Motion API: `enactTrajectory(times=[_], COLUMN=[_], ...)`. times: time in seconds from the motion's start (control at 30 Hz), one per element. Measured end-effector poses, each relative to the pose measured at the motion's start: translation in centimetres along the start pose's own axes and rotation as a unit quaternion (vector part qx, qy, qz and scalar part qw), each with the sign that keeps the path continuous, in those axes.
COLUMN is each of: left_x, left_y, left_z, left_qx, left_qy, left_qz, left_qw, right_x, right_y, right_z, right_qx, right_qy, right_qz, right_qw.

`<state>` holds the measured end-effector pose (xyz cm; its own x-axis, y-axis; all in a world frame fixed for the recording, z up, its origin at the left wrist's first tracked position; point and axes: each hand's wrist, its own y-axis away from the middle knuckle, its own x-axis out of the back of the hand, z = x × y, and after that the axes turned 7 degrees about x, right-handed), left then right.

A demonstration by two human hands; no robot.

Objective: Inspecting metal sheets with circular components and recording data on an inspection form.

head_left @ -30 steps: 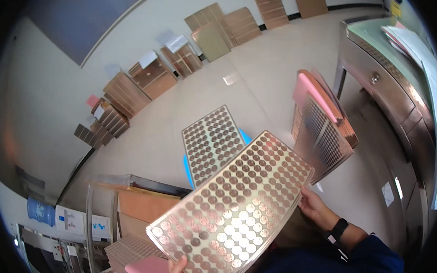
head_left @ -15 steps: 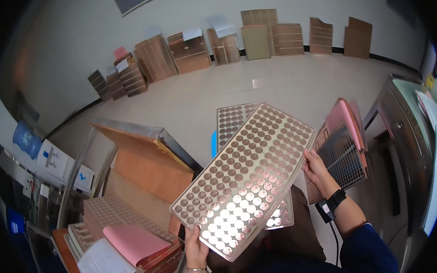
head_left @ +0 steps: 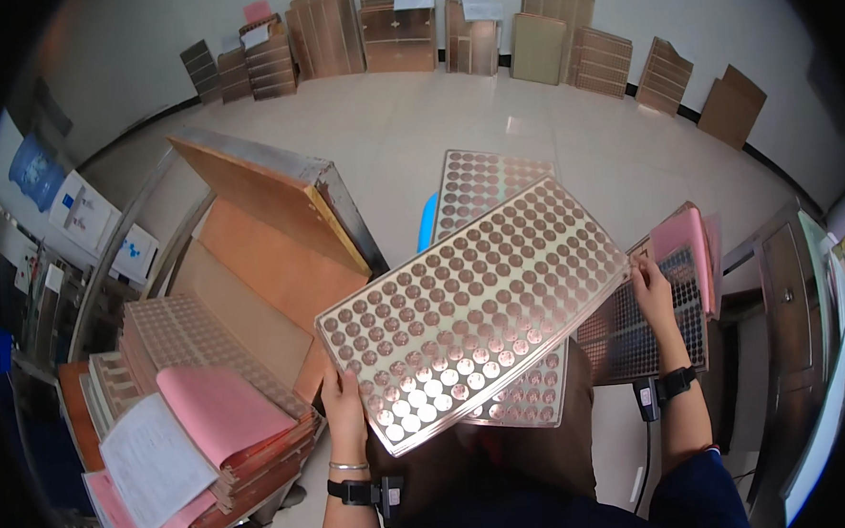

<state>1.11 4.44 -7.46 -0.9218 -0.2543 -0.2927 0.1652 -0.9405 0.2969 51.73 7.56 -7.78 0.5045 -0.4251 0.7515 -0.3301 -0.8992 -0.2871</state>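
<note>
A rectangular circuit board panel (head_left: 472, 304) covered with rows of round coppery pads is held tilted in front of me, its right end higher in view. My left hand (head_left: 346, 400) grips its lower left corner, with the fingers partly hidden behind it. At the right end, the fingers of my right hand (head_left: 651, 285) are closed on the edge. Under this panel lies another dotted panel (head_left: 494, 179), whose far end and near corner stick out; the middle is covered. Light glints off the pads near the front edge.
On my left, stacked boards (head_left: 197, 333) with pink sheets (head_left: 225, 408) and a white paper (head_left: 155, 450) stand beside an open wood-lined box (head_left: 267, 215). To the right are dark gridded boards (head_left: 655, 319) and a metal cabinet (head_left: 787, 293). Several panels (head_left: 398, 36) lean along the wall.
The held panel has turned to a flatter slant, its lower left corner shifting left and up. My right hand has moved right along with its end. My view has shifted too.
</note>
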Motion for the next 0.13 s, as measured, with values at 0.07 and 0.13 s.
enactTrajectory(times=[0.07,0.13], left_x=[-0.2,0.2], left_y=[-0.1,-0.1], left_z=[0.1,0.2], left_qx=[0.028,0.061], left_qy=[-0.126,-0.110], left_qz=[0.063,0.057], left_qw=[0.990,0.990], right_x=[-0.7,-1.5], right_y=[0.0,-0.1], right_z=[-1.4,-1.5], right_qx=[0.059,0.117], right_qy=[0.029,0.218], right_qz=[0.059,0.049], right_qw=[0.996,0.968])
